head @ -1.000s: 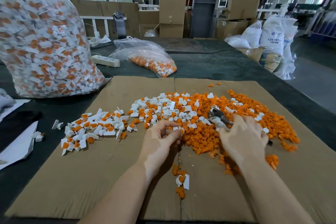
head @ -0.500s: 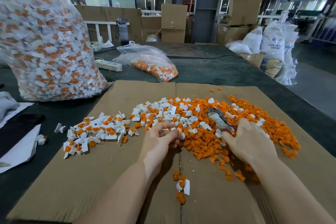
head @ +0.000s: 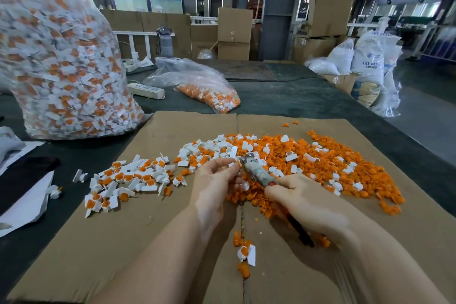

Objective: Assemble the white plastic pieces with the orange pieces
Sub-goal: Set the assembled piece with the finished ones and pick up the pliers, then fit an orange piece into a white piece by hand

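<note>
On the cardboard sheet the loose orange pieces lie just beyond both hands. The right hand, curled round a pliers-like tool, has swung its tip leftward to meet the left hand, whose fingertips pinch a small white piece; pressing together looks imminent.

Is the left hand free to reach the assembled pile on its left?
Probably not yet: the left hand pinches a white piece against the pliers. Otherwise bare cardboard leads to the assembled pile.
</note>
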